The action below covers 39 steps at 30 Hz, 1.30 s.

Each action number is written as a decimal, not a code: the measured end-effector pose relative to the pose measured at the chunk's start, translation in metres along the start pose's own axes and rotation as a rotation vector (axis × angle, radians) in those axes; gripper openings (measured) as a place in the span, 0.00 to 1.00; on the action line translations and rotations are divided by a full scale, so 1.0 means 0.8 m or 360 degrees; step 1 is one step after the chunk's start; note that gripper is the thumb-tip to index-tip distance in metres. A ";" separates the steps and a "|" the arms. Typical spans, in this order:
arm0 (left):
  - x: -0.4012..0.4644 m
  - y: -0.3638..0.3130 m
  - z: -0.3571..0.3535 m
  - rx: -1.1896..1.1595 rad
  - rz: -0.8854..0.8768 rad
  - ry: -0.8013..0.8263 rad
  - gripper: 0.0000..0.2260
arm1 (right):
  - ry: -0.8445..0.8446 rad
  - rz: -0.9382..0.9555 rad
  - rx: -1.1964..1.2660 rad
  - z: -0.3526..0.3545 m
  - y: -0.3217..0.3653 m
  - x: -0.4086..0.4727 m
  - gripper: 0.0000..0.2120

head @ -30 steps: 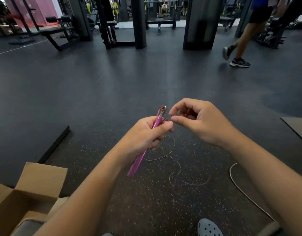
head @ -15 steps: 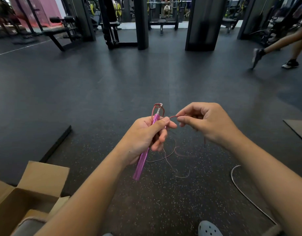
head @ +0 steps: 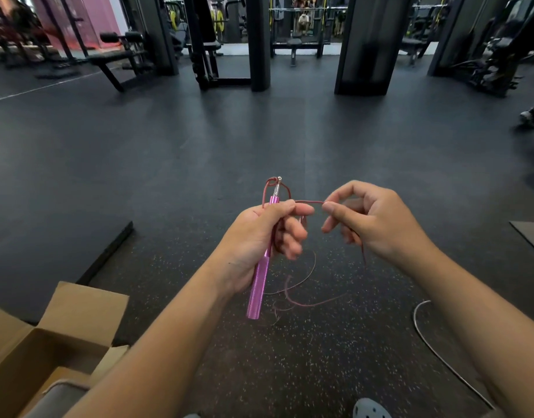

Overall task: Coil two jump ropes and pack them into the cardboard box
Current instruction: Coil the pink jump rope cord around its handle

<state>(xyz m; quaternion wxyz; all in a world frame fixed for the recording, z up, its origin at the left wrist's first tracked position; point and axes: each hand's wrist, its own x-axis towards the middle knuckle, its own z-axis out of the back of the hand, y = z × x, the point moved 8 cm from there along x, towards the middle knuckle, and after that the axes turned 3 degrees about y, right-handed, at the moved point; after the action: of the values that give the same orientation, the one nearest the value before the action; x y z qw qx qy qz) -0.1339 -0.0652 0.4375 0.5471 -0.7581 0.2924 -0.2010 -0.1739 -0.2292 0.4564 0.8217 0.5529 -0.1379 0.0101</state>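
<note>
In the head view, the left hand (head: pixel 259 236) grips a pink jump rope handle (head: pixel 261 273) held above the speckled floor (head: pixel 320 357). The right hand (head: pixel 371 218) pinches its thin red cable (head: pixel 309 201) just right. The open cardboard box (head: pixel 48 351) sits near left; a grey cable (head: pixel 434 348) lies near right.

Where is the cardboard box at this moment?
In the head view the cardboard box sits open on the gym floor at the lower left corner, beside and partly behind the left forearm, well left of the pink handle gripped by the left hand.
</note>
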 end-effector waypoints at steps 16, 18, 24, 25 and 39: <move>-0.003 -0.017 -0.009 -0.0749 -0.0065 0.0007 0.12 | -0.0105 -0.0230 0.0162 -0.027 -0.019 -0.007 0.08; -0.001 -0.019 -0.004 -0.0816 -0.0124 -0.0070 0.11 | 0.0087 -0.0250 0.0018 -0.050 -0.016 -0.012 0.10; 0.011 -0.023 0.027 -0.0676 -0.0425 -0.0214 0.12 | 0.0801 -0.0280 -0.0081 -0.123 0.003 -0.046 0.17; 0.011 -0.025 0.033 -0.0425 -0.0452 -0.0252 0.11 | 0.0834 -0.0260 -0.0164 -0.123 0.006 -0.049 0.18; 0.003 0.008 -0.004 0.1024 -0.0073 0.0244 0.16 | 0.0217 0.0328 -0.0859 -0.015 0.060 -0.019 0.01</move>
<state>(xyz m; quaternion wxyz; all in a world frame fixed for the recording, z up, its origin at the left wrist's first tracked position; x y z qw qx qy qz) -0.1357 -0.0703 0.4326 0.7303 -0.5354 0.2371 -0.3517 -0.1939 -0.1980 0.4919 0.9410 0.2955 -0.1355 0.0936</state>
